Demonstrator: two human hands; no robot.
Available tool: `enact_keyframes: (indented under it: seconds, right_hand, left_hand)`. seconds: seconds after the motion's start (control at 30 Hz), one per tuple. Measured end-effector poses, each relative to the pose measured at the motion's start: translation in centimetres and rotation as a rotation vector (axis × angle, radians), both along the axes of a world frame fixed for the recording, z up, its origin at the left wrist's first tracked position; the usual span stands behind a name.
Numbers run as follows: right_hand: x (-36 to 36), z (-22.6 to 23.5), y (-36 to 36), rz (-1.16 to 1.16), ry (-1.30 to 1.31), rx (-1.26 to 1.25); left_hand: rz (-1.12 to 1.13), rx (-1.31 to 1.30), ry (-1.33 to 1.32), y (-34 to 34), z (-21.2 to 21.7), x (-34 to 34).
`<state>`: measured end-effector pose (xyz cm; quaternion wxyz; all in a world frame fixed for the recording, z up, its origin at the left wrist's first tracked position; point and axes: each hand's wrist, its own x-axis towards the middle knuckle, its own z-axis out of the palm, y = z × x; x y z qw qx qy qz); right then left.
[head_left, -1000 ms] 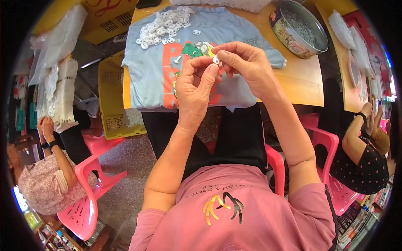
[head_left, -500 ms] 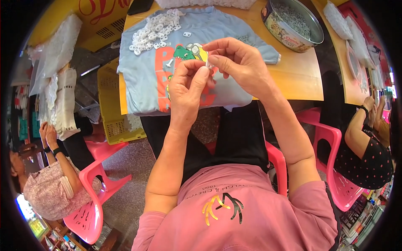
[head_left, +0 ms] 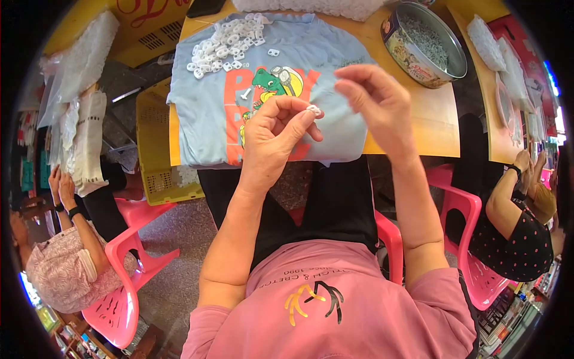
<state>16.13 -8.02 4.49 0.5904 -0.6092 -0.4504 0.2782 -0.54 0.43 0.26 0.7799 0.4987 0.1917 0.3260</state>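
Between the thumb and fingers of my left hand is a small white plastic clip, held above the blue shirt that lies on the table. My right hand is apart from it, over the shirt's right side, thumb and fingers separated and slightly blurred, with nothing visible in them. Beyond its fingertips lies a small scatter of grey nail-like pieces. A pile of white clips rests on the shirt's far left, one loose clip beside it. A small white piece with a stem lies on the print.
An oval tin full of small grey pieces stands on the wooden table at the far right. Bubble wrap lies at the far edge. A yellow crate is at left. People sit on pink chairs on both sides.
My right hand has let go of the white clip and moved right, away from my left hand. The left hand keeps the clip, now plainly visible, slightly lower.
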Motion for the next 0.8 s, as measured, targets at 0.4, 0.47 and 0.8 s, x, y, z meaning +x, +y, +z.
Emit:
enact_keyframes:
  seconds: [0.4,0.47,0.8]
  right_hand:
    - [5.1,-0.9,3.5,-0.038,-0.994,-0.096]
    - [4.9,-1.2,4.0,-0.049,-1.067,-0.071]
    - [4.7,-0.4,3.4,0.019,-1.082,-0.047]
  left_hand:
    - [0.012,-0.081,-0.092,0.1,-0.1,0.2]
    - [0.015,-0.068,-0.091,0.1,-0.1,0.2]
    - [0.017,-0.064,-0.082,0.1,-0.2,0.0]
